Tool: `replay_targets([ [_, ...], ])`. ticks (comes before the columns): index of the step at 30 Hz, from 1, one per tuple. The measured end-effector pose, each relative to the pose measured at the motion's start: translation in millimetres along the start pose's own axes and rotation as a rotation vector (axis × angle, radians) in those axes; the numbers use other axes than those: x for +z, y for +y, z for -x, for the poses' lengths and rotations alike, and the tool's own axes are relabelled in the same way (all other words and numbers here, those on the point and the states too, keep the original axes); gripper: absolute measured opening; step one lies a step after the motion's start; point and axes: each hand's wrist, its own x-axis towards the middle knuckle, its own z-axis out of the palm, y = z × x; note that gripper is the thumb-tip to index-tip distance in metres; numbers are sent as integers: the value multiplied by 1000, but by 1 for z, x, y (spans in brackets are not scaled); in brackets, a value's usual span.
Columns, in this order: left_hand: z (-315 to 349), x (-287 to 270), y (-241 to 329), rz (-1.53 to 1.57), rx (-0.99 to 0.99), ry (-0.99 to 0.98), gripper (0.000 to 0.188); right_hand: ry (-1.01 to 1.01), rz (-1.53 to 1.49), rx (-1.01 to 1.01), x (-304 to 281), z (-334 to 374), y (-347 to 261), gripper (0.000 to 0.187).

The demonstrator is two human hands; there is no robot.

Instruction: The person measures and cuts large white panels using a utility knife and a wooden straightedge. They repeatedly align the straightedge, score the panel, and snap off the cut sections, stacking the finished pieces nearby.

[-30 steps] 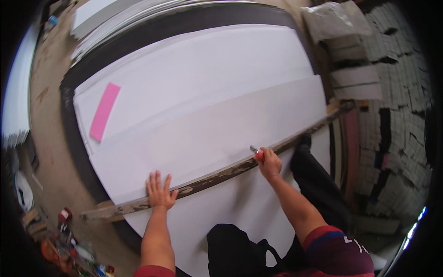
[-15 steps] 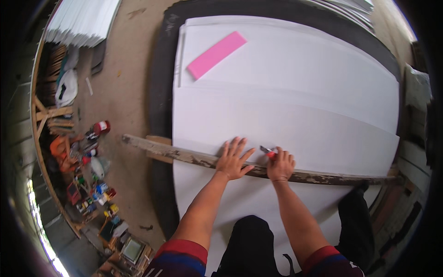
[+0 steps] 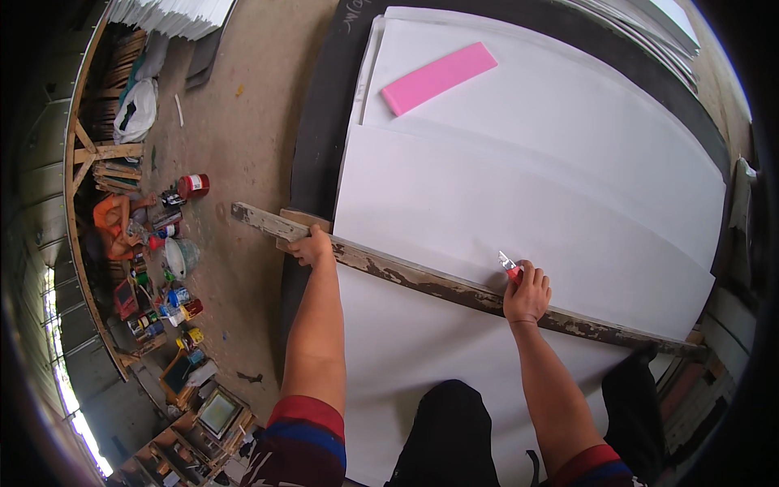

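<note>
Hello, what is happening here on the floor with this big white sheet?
A person kneels over a large white sheet laid on a dark mat. The left hand presses down one end of a worn wooden plank lying across the sheet. The right hand holds a small red utility knife against the plank's far edge, blade on the sheet. A pink strip lies further up.

The left hand [image 3: 311, 246] has moved away from the right hand [image 3: 527, 294]: half a second ago the two were side by side on the wooden batten [image 3: 422, 280], and now the left one presses the batten's end near the left edge of the white sheet [image 3: 519, 195]. The right hand with the red cutter [image 3: 510, 266] now sits further right in the frame. The pink strip [image 3: 438, 78] now appears at the upper centre.
</note>
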Motion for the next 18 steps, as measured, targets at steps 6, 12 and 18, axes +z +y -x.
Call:
replay_targets([
  [6, 8, -2, -1, 26, 27, 23, 92, 9, -38, -2, -4, -1, 0, 43],
  [12, 5, 0, -4, 57, 39, 10, 92, 15, -35, -10, 0, 0, 2, 44],
  [18, 8, -2, -2, 46, 27, 22, 91, 17, -26, -13, 0, 0, 3, 44],
])
